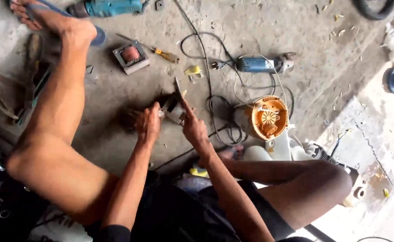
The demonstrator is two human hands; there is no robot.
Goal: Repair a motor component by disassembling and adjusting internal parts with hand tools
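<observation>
Both hands meet over one small metal part (173,109), low above the concrete floor (322,67). Left hand (148,124) is closed on the near side of the part and seems to hold it steady; the hand is blurred, so I cannot tell how the fingers lie. Right hand (194,127) is closed on a thin dark blade (178,89), which stands up from the part, its point away from the person. I judge that one hand fixes the piece so that the other can work the tool against it.

Just right of the grip lies a loop of black cable (226,130), and beyond it an orange fan cover (268,117) on a white housing. Farther from the grip, near the top, rests a blue grinder (262,63). Up and to the left of the grip sits a small transformer (130,56), with a yellow-handled tool (165,54) beside it. The person sits on the floor with the legs spread to both sides, so the work stays between the knees and close to the body.
</observation>
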